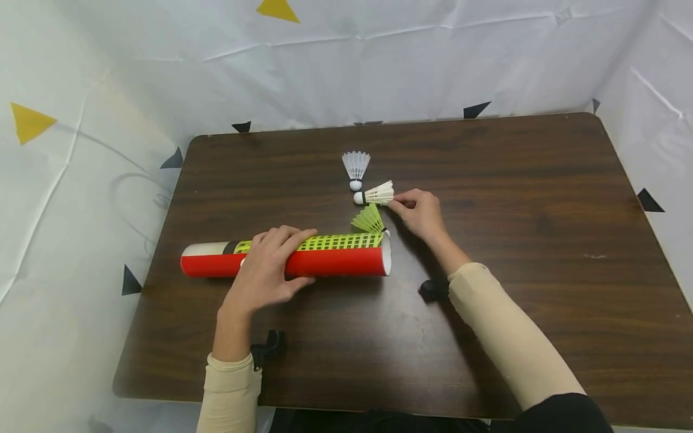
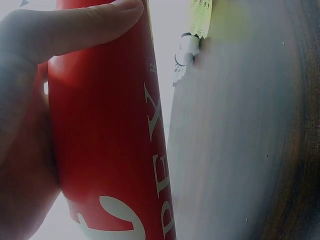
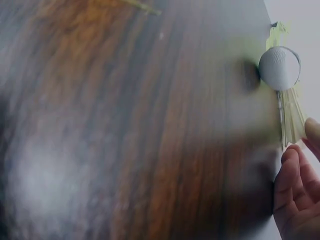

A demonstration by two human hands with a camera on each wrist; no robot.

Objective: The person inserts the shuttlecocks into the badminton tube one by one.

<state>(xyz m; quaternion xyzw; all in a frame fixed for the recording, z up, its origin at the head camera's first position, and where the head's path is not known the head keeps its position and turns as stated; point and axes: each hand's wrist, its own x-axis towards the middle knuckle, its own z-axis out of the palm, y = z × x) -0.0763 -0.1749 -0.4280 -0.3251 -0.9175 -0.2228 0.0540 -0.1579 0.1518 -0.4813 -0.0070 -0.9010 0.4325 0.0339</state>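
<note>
My left hand (image 1: 266, 269) grips a red and yellow-green shuttlecock tube (image 1: 341, 262) lying sideways, fingers over the top and thumb on the near side. The tube's rim faces right; its inside is hidden. With thumb and fingertips, my right hand (image 1: 425, 218) pinches the feather skirt of a cream shuttlecock (image 1: 380, 193), whose white cork points left. The right wrist view shows that cork (image 3: 280, 68) close up. A yellow-green shuttlecock (image 1: 369, 220) lies behind the tube's right end, its base partly hidden. Farther back is a white shuttlecock (image 1: 355, 166), cork toward me.
All of this is on a dark wood-grain table (image 1: 541, 240) with rounded corners. White sheeting (image 1: 379, 66) stands along the back and both sides, with yellow and black triangle markers on it. Black wrist mounts (image 1: 431, 290) sit at both forearms.
</note>
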